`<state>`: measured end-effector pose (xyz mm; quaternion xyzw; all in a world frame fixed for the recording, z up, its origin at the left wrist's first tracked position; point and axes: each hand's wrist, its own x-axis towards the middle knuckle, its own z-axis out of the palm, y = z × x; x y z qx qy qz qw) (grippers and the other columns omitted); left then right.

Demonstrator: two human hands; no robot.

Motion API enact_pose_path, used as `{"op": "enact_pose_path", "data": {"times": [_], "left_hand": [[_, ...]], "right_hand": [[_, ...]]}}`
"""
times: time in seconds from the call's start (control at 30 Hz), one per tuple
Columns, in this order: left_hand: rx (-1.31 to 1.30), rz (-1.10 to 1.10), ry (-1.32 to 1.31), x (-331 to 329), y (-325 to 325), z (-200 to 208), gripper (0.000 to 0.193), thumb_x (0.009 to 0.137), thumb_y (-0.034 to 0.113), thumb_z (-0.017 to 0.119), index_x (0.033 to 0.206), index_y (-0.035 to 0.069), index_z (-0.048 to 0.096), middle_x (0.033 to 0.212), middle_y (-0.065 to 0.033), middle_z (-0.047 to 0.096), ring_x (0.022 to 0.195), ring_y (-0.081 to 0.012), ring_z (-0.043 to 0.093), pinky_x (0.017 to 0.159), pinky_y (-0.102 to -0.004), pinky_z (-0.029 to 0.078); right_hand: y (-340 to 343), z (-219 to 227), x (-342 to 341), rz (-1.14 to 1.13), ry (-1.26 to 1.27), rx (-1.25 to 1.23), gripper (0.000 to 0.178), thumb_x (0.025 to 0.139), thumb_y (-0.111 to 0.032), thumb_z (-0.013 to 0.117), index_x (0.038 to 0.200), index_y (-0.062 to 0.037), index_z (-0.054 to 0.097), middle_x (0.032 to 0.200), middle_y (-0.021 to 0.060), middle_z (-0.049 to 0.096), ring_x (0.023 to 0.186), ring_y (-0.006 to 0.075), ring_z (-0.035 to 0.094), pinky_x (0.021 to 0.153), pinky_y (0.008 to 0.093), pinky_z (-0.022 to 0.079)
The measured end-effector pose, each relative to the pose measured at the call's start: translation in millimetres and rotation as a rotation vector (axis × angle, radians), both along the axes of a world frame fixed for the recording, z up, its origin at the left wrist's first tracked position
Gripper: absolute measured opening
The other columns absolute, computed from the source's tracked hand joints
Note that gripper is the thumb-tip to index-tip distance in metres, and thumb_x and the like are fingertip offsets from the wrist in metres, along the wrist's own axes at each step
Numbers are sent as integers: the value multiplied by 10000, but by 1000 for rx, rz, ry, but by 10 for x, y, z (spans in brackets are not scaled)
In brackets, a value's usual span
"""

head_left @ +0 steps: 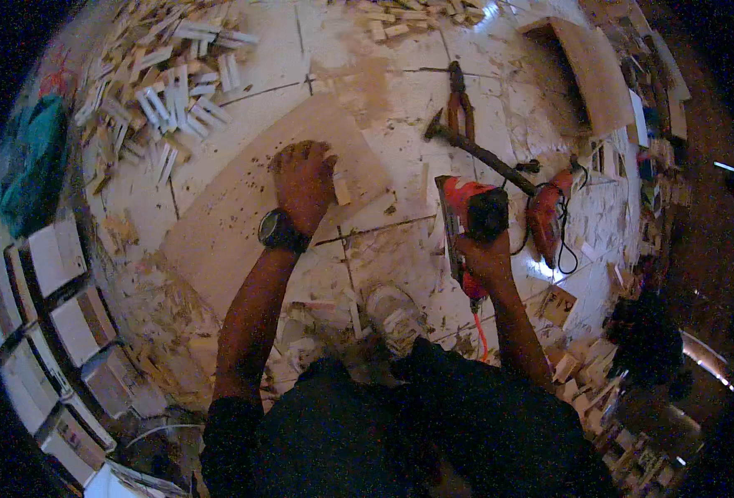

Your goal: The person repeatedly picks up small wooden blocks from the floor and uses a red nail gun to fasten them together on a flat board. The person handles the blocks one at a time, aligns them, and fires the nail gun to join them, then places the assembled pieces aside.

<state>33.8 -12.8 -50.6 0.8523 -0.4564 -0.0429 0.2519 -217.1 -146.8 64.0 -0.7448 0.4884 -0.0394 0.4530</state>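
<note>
My left hand (304, 184), with a dark watch on the wrist, rests palm down on a flat brown board (226, 224). Its fingers are curled and bunched; whatever lies under them is hidden. A small pale wood block (342, 189) sits against the hand's right side. Dark crumbs are scattered on the board around the fingers. To the right, my right hand (485, 257) is wrapped round the handle of a red-and-black nail gun (460, 203), held over the tiled floor. A red hose (480, 332) runs from its handle end toward me.
Many wood strips (176, 95) lie heaped at the far left. Beyond the nail gun are a hammer (487, 156), pincers (458, 100) and a red corded power tool (547, 217). A cardboard box (595, 75) stands far right. White boxes (56, 257) and a green bag (35, 162) line the left.
</note>
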Motion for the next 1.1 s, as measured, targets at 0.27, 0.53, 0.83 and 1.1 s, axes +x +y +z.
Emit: {"op": "enact_pose_path", "data": {"times": [0.27,0.53,0.83,1.1], "left_hand": [[374,-766,-195,363,-1206,-45,200,842,187,502,934,54,619,959,-130,614,899,-304,593,760,-433,479],[272,-966,-130,557,-1480,-117,190,824,187,509,852,25,604,831,-150,630,794,-327,629,712,-418,522],[125,-687,-22,430,-1127,53,163,823,143,542,924,21,578,840,-142,627,756,-297,618,643,-377,511],[-220,355,1122,-294,524,249,226,831,134,618,1022,16,586,791,-72,643,673,-123,598,552,-246,477]], "right_hand": [[-144,-73,-217,-30,-63,-58,492,640,-31,625,1113,-26,487,1034,68,544,965,200,516,887,311,402],[-316,-51,-286,28,56,-91,498,691,-95,632,1152,-4,468,1112,134,559,1028,249,545,942,335,404],[-243,-65,-238,-57,-14,-40,367,656,-53,649,1004,-39,536,873,33,584,753,160,549,713,319,468],[4,27,-85,10,25,162,440,679,-74,678,1092,-43,528,1006,57,590,906,161,554,832,313,448]]}}
